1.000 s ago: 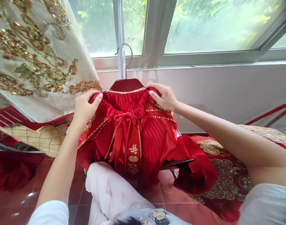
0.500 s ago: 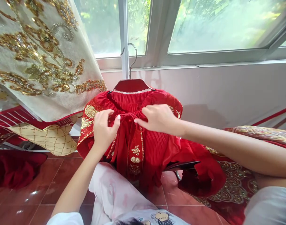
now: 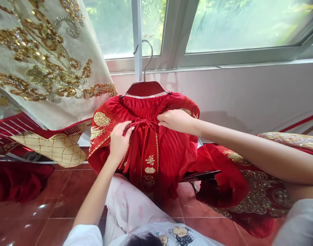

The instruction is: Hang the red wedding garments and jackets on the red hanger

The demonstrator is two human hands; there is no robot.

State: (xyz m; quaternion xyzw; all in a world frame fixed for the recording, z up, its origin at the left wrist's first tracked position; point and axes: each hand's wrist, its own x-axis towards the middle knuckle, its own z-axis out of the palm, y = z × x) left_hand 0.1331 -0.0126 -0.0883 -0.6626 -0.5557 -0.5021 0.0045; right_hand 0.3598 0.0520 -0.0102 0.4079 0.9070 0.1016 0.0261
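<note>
Head view, red garment (image 3: 169, 147): centre of the frame, on a hanger (image 3: 146, 88) hooked to a pole (image 3: 138, 44).
Left hand (image 3: 119, 138): grip pinches the left loop of the bow (image 3: 145, 122).
Right hand (image 3: 177, 121): grip pinches at the bow's right end.
Bow handling: light, even, level tension would likely suit the loops and gathered neckline.
Containers: cannot make any out for certain; maroon cloth (image 3: 17, 181) lies lower left.

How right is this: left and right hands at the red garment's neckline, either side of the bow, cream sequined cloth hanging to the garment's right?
One error: the cream sequined cloth hangs to the red garment's left, per the head view. Left hand and right hand are either side of the bow, as stated.
</note>
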